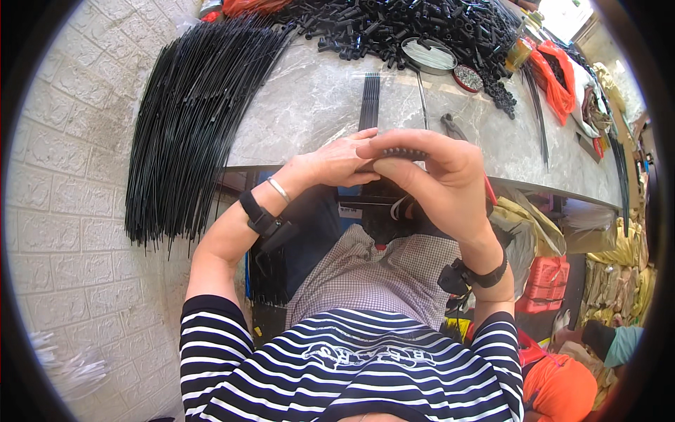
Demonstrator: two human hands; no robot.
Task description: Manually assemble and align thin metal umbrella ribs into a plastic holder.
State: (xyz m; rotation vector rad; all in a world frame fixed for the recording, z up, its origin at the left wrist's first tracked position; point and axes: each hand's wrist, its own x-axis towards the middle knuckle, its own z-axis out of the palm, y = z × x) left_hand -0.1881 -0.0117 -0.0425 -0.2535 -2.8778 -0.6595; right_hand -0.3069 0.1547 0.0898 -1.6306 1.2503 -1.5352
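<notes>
My right hand (446,169) pinches a dark bundle of thin black rods (404,152) between thumb and curled fingers; a row of small ridged ends shows along its top. Close against it, my left hand (341,160) has its fingers about the same bundle at the table's near edge, with part of the grip hidden. Just beyond my left fingers, a flat row of thin black rods (370,102) lies side by side on the grey marbled table (295,105). Pliers (452,128) lie past my right hand, partly covered by it.
A thick sheaf of long black rods (190,126) hangs over the table's left edge. Black tubular parts (394,24) are heaped at the back, beside a round tin (429,56) and a small red dish (467,79). Orange-red bags (552,81) sit at the right; a red crate (545,281) stands below.
</notes>
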